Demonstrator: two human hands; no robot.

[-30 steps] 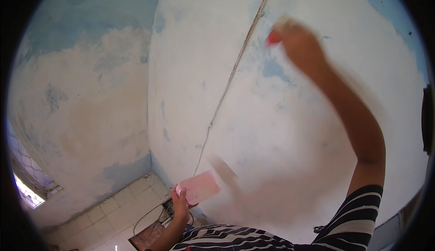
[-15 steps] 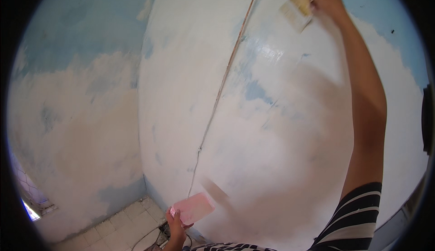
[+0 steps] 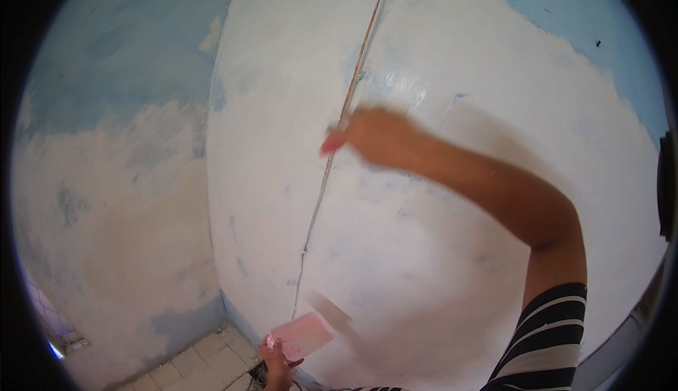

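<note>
My right hand (image 3: 378, 135), smeared by motion, is closed on a paintbrush (image 3: 330, 142) in front of the wall, beside the thin cable line. Only the red end of its handle shows; the bristles are hidden behind the hand. Low down, my left hand (image 3: 277, 358) grips a shallow pink plastic container (image 3: 305, 334) by its near-left edge, thumb on top. Whitish wet paint seems to lie inside it. The wall (image 3: 438, 264) carries patchy white paint over light blue, with a shiny wet-looking patch above my right hand.
A thin brownish conduit and cable (image 3: 316, 207) runs slantwise down the wall. On the left another blue-and-white wall (image 3: 120, 200) meets it at a corner. Pale floor tiles (image 3: 201, 363) lie below, with dark clutter near my left hand. A dark object (image 3: 665, 186) stands at the right edge.
My right hand has swept the paintbrush down and left from the upper right of the wall to the cable line, bending the elbow. My left hand keeps the container, slightly lower in view.
</note>
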